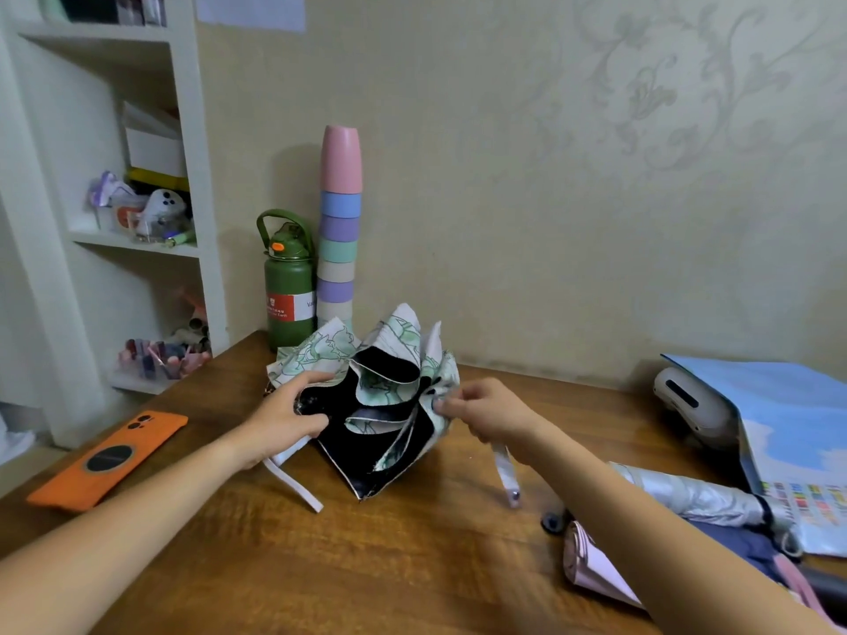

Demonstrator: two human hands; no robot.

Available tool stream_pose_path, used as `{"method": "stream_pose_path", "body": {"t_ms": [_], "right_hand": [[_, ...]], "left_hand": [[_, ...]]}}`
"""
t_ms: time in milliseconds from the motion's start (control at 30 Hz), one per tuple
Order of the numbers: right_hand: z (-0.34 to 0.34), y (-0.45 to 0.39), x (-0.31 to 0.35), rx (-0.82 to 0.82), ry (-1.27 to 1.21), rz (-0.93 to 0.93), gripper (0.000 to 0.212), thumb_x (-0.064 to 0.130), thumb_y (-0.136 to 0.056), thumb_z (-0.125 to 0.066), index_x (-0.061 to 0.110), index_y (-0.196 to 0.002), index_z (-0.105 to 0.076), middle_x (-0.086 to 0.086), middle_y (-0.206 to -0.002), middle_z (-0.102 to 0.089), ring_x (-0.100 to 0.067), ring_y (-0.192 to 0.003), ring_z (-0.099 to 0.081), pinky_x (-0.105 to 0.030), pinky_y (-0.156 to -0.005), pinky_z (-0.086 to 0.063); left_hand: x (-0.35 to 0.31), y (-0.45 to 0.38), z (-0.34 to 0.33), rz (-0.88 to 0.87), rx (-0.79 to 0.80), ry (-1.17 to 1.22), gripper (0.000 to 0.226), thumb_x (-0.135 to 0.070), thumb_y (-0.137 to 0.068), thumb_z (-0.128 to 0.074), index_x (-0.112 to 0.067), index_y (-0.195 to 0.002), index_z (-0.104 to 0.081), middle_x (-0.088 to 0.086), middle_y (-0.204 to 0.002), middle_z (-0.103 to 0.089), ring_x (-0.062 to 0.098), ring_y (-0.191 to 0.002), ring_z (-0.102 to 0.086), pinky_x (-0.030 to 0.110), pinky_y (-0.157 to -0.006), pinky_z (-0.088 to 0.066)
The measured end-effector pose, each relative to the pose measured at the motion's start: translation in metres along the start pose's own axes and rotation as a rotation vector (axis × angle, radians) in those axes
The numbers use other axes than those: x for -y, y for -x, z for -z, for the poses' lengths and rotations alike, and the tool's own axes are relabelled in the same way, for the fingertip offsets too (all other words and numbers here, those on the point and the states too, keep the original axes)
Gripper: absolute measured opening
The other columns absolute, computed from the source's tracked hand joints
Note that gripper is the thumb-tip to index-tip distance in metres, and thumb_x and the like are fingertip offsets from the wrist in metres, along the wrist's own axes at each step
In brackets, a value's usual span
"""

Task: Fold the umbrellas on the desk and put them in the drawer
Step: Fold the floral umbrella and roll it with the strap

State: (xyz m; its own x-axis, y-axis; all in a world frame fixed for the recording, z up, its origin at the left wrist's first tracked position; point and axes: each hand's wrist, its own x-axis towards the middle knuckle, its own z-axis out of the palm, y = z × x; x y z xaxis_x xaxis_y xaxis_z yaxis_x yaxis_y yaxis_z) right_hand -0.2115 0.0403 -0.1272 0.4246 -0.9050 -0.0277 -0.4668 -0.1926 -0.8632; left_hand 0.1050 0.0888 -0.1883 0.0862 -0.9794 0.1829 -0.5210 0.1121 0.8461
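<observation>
Head view: both hands, left (279, 417) and right (481, 417), grip the half-pleated umbrella (380, 405) mid-desk (412, 566); two more (696, 497) wait at four o'clock, none stowed.

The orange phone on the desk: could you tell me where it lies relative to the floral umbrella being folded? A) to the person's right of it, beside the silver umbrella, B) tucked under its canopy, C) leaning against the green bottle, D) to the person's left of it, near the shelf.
D: the orange phone lies flat on the desk on the person's left of the floral umbrella, apart from it and on the shelf side.
</observation>
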Motion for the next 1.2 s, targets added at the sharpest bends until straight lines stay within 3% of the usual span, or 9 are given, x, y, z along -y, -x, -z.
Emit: {"method": "stream_pose_path", "body": {"t_ms": [100, 167, 333, 500, 733, 867, 967, 1033, 1200], "right_hand": [[-0.001, 0.002, 0.023, -0.104, -0.083, 0.191, 0.023, 0.028, -0.096, -0.07, 0.017, -0.077, -0.066, 0.014, -0.054, -0.048, -0.004, -0.047, -0.039, -0.023, -0.052, -0.033], [-0.003, 0.002, 0.033, -0.1, -0.079, 0.221, 0.019, 0.031, -0.097, -0.068, 0.016, -0.084, -0.066, 0.014, -0.055, -0.05, -0.006, -0.049, -0.042, -0.027, -0.055, -0.036], [-0.018, 0.009, 0.038, 0.031, -0.007, 0.186, 0.007, 0.014, -0.095, -0.058, 0.009, -0.098, -0.062, 0.004, -0.058, -0.059, -0.016, -0.051, -0.048, -0.028, -0.051, -0.042], [-0.027, 0.016, 0.032, 0.493, 0.022, 0.058, 0.006, 0.007, -0.1, -0.053, 0.01, -0.101, -0.059, -0.01, -0.078, -0.071, -0.02, -0.056, -0.062, -0.025, -0.053, -0.047], [-0.037, 0.016, 0.01, 0.97, 0.185, -0.293, 0.02, 0.013, -0.104, -0.055, 0.004, -0.12, -0.061, -0.023, -0.108, -0.07, -0.026, -0.086, -0.075, -0.033, -0.074, -0.063], [-0.028, 0.011, 0.006, 0.729, 0.468, -0.307, 0.023, 0.014, -0.102, -0.055, 0.004, -0.117, -0.069, -0.018, -0.113, -0.075, -0.028, -0.09, -0.074, -0.033, -0.08, -0.061], [-0.023, 0.006, -0.003, 0.467, 0.688, -0.005, 0.024, 0.019, -0.097, -0.061, 0.017, -0.119, -0.072, 0.002, -0.11, -0.076, -0.01, -0.078, -0.068, -0.02, -0.073, -0.055], [-0.024, 0.003, -0.012, 0.342, 0.553, 0.208, 0.028, 0.023, -0.096, -0.064, 0.03, -0.122, -0.072, 0.017, -0.111, -0.071, 0.0, -0.089, -0.065, -0.017, -0.084, -0.05], [-0.03, -0.006, -0.017, 0.113, 0.261, 0.404, 0.053, 0.011, -0.094, -0.058, 0.038, -0.14, -0.059, 0.012, -0.129, -0.068, -0.002, -0.118, -0.062, -0.027, -0.104, -0.049]], "left_hand": [[0.003, 0.002, -0.001, -0.052, 0.085, -0.143, 0.071, -0.013, -0.079, -0.071, -0.048, -0.137, -0.048, -0.021, -0.141, -0.053, -0.006, -0.108, -0.063, 0.031, -0.103, -0.052], [0.007, 0.0, 0.003, -0.091, 0.144, -0.332, 0.074, -0.03, -0.074, -0.07, -0.054, -0.138, -0.04, -0.018, -0.145, -0.05, -0.003, -0.132, -0.048, 0.027, -0.114, -0.04], [0.009, 0.0, 0.013, -0.202, 0.136, -0.592, 0.076, -0.006, -0.087, -0.065, -0.057, -0.136, -0.036, -0.023, -0.141, -0.044, 0.004, -0.13, -0.052, 0.025, -0.109, -0.043], [0.022, -0.007, 0.008, -0.123, 0.022, -0.855, 0.069, -0.001, -0.09, -0.06, -0.028, -0.151, -0.043, -0.007, -0.152, -0.047, 0.019, -0.135, -0.051, 0.036, -0.108, -0.039], [0.039, -0.007, -0.003, 0.005, -0.201, -0.831, 0.063, -0.015, -0.093, -0.065, -0.029, -0.15, -0.043, -0.001, -0.129, -0.055, 0.024, -0.124, -0.054, 0.043, -0.098, -0.043], [0.044, -0.008, -0.008, 0.003, -0.162, -0.825, 0.055, -0.006, -0.093, -0.055, -0.028, -0.142, -0.045, -0.005, -0.111, -0.058, 0.022, -0.118, -0.057, 0.04, -0.095, -0.039], [0.048, -0.008, -0.007, -0.009, -0.145, -0.728, 0.055, 0.001, -0.092, -0.052, -0.03, -0.138, -0.049, -0.009, -0.108, -0.057, 0.02, -0.119, -0.055, 0.039, -0.098, -0.034], [0.054, -0.008, -0.002, -0.031, -0.109, -0.66, 0.057, 0.002, -0.093, -0.054, -0.03, -0.14, -0.051, -0.007, -0.116, -0.061, 0.02, -0.121, -0.055, 0.039, -0.099, -0.033], [0.074, -0.01, 0.012, -0.092, -0.038, -0.522, 0.048, -0.013, -0.101, -0.059, -0.027, -0.147, -0.051, -0.002, -0.142, -0.06, 0.025, -0.134, -0.053, 0.048, -0.114, -0.036]]}}
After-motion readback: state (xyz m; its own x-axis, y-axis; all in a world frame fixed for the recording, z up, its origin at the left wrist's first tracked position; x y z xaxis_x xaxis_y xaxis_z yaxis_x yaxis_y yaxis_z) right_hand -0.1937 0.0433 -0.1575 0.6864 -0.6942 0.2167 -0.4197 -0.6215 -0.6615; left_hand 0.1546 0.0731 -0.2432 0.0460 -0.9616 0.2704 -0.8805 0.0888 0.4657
